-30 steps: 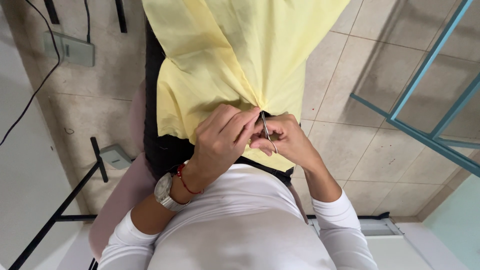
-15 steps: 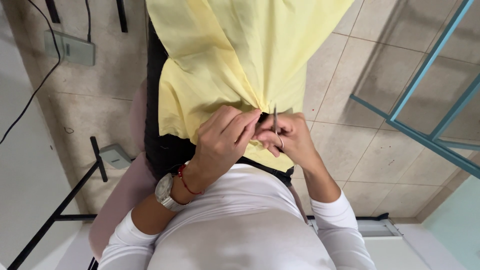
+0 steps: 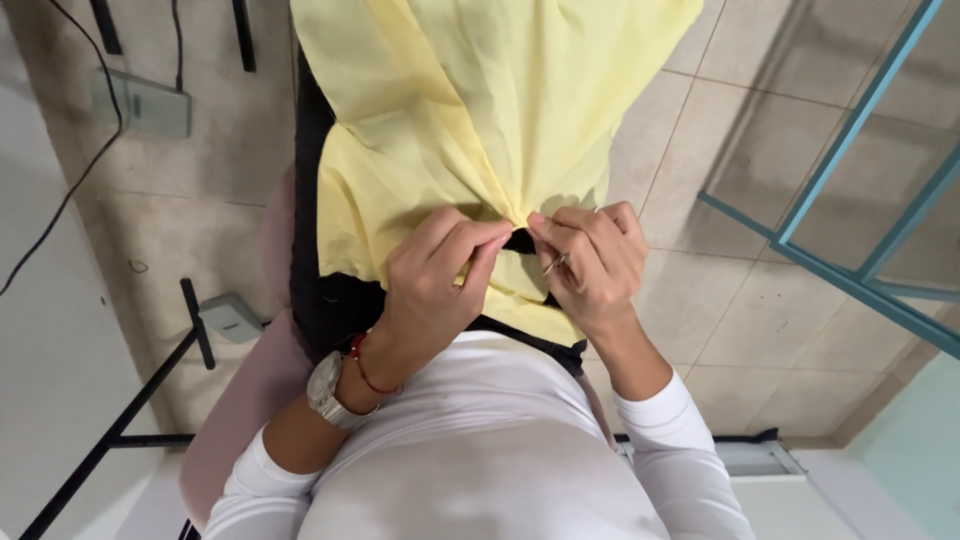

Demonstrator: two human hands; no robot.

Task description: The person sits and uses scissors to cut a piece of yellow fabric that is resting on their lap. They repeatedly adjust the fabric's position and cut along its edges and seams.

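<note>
Between both hands, yellow cloth [image 3: 470,110], gathered, creased

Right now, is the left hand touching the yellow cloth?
Touching. The head view shows the left hand pinching a gathered fold of the yellow cloth between thumb and fingertips, with no gap, opposite the right hand.

White long sleeves [image 3: 690,450], silver wristwatch [image 3: 327,392], red string bracelet [image 3: 362,368].
</note>
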